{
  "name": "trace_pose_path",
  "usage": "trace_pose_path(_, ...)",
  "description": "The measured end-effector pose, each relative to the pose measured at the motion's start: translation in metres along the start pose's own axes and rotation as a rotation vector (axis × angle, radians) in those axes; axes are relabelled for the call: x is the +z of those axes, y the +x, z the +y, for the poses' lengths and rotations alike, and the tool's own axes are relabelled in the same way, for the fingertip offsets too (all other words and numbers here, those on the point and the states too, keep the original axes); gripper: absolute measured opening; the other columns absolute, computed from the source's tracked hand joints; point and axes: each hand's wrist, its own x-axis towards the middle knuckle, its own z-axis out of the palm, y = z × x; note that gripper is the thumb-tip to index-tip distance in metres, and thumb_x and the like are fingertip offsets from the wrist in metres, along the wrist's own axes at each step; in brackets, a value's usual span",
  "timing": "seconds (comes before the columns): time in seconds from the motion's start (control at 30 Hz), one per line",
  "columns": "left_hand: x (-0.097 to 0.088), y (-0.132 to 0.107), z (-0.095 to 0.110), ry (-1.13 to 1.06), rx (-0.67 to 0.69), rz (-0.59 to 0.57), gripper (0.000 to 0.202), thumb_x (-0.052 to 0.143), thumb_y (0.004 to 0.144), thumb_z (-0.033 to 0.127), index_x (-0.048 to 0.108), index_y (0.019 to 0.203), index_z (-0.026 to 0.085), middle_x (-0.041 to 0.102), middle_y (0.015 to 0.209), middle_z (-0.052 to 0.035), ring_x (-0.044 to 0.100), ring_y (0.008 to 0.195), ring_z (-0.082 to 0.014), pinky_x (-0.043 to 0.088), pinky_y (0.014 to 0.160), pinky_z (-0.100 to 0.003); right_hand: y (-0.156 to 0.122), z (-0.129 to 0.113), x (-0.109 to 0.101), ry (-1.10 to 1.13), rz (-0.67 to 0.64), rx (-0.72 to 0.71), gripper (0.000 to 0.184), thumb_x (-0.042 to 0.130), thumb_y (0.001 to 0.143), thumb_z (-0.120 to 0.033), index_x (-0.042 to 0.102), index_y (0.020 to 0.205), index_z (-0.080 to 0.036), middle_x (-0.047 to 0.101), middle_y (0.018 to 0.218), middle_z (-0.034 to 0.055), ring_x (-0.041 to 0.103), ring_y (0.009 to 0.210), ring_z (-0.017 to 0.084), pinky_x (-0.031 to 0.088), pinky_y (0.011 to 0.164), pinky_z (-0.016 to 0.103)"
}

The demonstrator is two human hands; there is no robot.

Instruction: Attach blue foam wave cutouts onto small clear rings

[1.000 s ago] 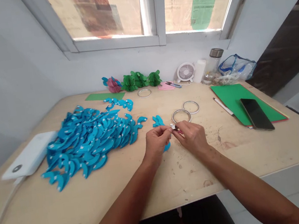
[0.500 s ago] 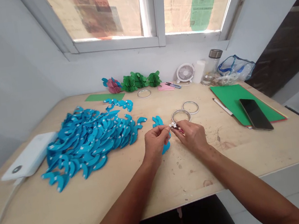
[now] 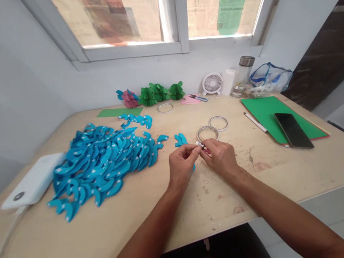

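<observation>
Over the middle of the wooden table (image 3: pixel 158 216), my left hand (image 3: pixel 182 166) and my right hand (image 3: pixel 220 156) meet. Both pinch a small white piece (image 3: pixel 198 144) at their fingertips. A blue paper cutout (image 3: pixel 193 168) shows under my left hand; whether that hand also holds it I cannot tell. Another blue cutout (image 3: pixel 180 139) lies just beyond my fingers. A big pile of blue paper cutouts (image 3: pixel 103 162) with white tabs spreads to the left. Two tape rings (image 3: pixel 207 131) (image 3: pixel 219 122) lie just past my right hand.
A white power bank (image 3: pixel 33 180) sits at the far left. A black phone (image 3: pixel 293 130) lies on a green sheet (image 3: pixel 268 111) at right, with a pen (image 3: pixel 254 122) beside it. Green and pink paper flowers (image 3: pixel 154 94), a small fan (image 3: pixel 212 83), a bottle (image 3: pixel 243 74) and a bag (image 3: pixel 269 79) line the wall.
My hands stay together at the same spot; the fingers shift slightly around the small white piece. The view has tilted a little.
</observation>
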Motion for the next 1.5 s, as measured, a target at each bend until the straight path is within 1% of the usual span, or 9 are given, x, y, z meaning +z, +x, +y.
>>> trace_pose_path(0.13,-0.001,0.002,-0.005,0.05,0.022,0.032,0.017,0.071,0.064,0.031,0.068,0.071,0.015,0.063,0.06,-0.0001,0.056,0.058,-0.0111,0.044,0.053,-0.021,0.0,0.0,0.001,-0.011,-0.005,0.0,0.022,0.047,0.09,-0.033,0.059,0.077,-0.019,0.064,0.067,-0.0001,0.056,0.061,0.011,0.027,0.054,0.025)
trace_pose_path(0.3,-0.001,0.002,-0.01,0.084,0.024,0.019,0.021,0.071,0.064,0.033,0.068,0.073,0.015,0.06,0.057,0.0013,0.053,0.054,-0.0101,0.041,0.05,-0.02,-0.001,0.0,0.002,-0.035,-0.017,0.003,0.024,0.045,0.09,-0.032,0.059,0.076,-0.019,0.064,0.067,0.0011,0.055,0.06,0.012,0.025,0.053,0.026)
trace_pose_path(0.5,0.002,0.001,-0.007,0.015,-0.023,0.032,0.02,0.072,0.062,0.032,0.067,0.069,0.014,0.063,0.06,-0.0007,0.053,0.055,-0.0101,0.042,0.051,-0.02,-0.001,-0.001,0.002,-0.031,-0.031,0.001,0.025,0.044,0.091,-0.031,0.058,0.074,-0.019,0.063,0.067,0.0017,0.054,0.06,0.012,0.025,0.054,0.026)
trace_pose_path(0.63,0.001,0.002,-0.005,0.003,-0.048,0.022,0.02,0.072,0.064,0.033,0.066,0.067,0.014,0.058,0.055,0.0011,0.047,0.05,-0.0084,0.037,0.046,-0.019,-0.001,-0.002,0.001,-0.024,-0.045,0.004,0.024,0.045,0.09,-0.031,0.057,0.073,-0.019,0.063,0.066,0.0011,0.055,0.06,0.012,0.026,0.054,0.026)
trace_pose_path(0.8,0.001,0.001,-0.003,0.015,-0.016,-0.01,0.019,0.07,0.065,0.033,0.065,0.062,0.014,0.055,0.051,0.0027,0.044,0.047,-0.0071,0.034,0.045,-0.019,-0.001,-0.002,0.001,-0.017,-0.059,0.029,0.024,0.046,0.09,-0.032,0.058,0.074,-0.019,0.064,0.067,0.0011,0.056,0.06,0.012,0.025,0.052,0.025)
trace_pose_path(0.97,0.002,-0.002,0.0,0.023,0.012,-0.035,0.018,0.069,0.065,0.032,0.064,0.063,0.015,0.055,0.053,0.0027,0.044,0.049,-0.0073,0.035,0.046,-0.019,-0.001,0.0,0.0,0.007,-0.085,0.102,0.015,0.05,0.087,-0.03,0.061,0.084,-0.02,0.068,0.074,0.0017,0.059,0.064,0.014,0.027,0.053,0.024)
trace_pose_path(1.17,0.001,-0.003,0.001,0.008,0.007,-0.025,0.019,0.07,0.065,0.033,0.064,0.063,0.015,0.052,0.05,0.0038,0.04,0.045,-0.0062,0.032,0.043,-0.019,0.002,0.007,0.003,0.012,-0.124,0.165,0.016,0.054,0.084,-0.034,0.063,0.088,-0.022,0.069,0.076,0.002,0.06,0.064,0.015,0.027,0.052,0.025)
trace_pose_path(1.4,0.002,-0.003,0.003,-0.008,-0.027,0.01,0.019,0.071,0.064,0.032,0.064,0.062,0.015,0.051,0.048,0.0039,0.04,0.042,-0.0061,0.031,0.041,-0.019,0.008,0.038,0.01,0.011,-0.154,0.426,0.02,0.055,0.082,-0.043,0.064,0.085,-0.024,0.069,0.073,0.0029,0.06,0.063,0.018,0.029,0.05,0.025)
trace_pose_path(1.5,0.002,-0.003,0.004,-0.021,-0.039,0.009,0.02,0.072,0.063,0.033,0.064,0.062,0.015,0.05,0.047,0.0039,0.04,0.042,-0.0062,0.03,0.04,-0.019,0.008,0.05,0.014,0.023,-0.133,0.491,0.022,0.055,0.082,-0.044,0.064,0.086,-0.024,0.068,0.07,0.0032,0.06,0.062,0.019,0.03,0.05,0.025)
